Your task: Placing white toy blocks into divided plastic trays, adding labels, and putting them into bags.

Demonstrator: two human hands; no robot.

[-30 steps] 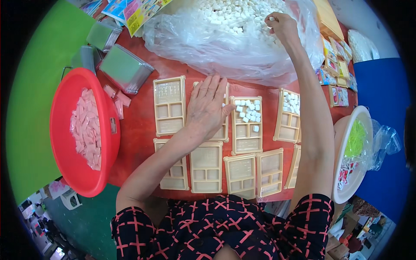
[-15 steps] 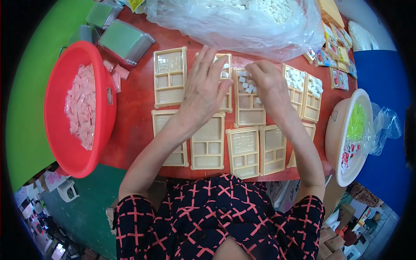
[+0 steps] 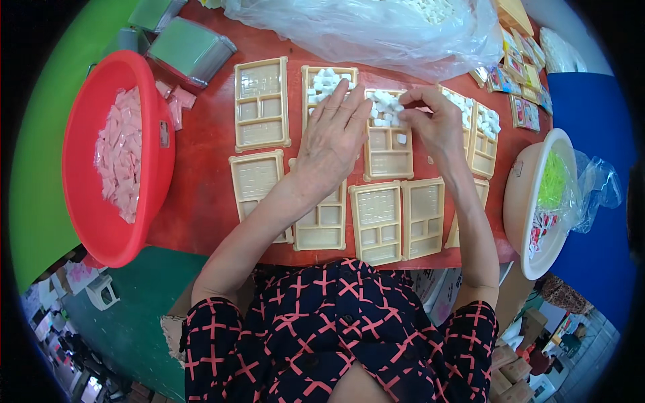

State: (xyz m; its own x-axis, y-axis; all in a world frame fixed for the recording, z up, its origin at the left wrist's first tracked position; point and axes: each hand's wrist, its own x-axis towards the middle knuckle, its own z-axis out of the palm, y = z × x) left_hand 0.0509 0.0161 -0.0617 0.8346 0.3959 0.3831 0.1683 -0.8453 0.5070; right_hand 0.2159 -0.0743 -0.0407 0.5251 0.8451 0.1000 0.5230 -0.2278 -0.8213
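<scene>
White cubes in beige trays on a red counter!

Starting at the left: a green panel fills the edge, green floor below. Here's the red basin, loaded with pink packets, clear sleeves stacked beyond. Into the two rows of trays, and there's the left hand, palm down, fingers long and slightly spread over a tray with cubes in its top compartment; its underside is hidden. Across the far side sprawls a clear plastic bag. Next tray: cubes crowd the top compartment, one sits lower down. And the right hand, fingers curled, thumb near forefinger, right at those cubes; whether it grips one, I can't tell! Two more cube-bearing trays lie beyond the wrist, then a cream basin, green shreds inside, a blue panel behind, cardboard boxes down low.
</scene>
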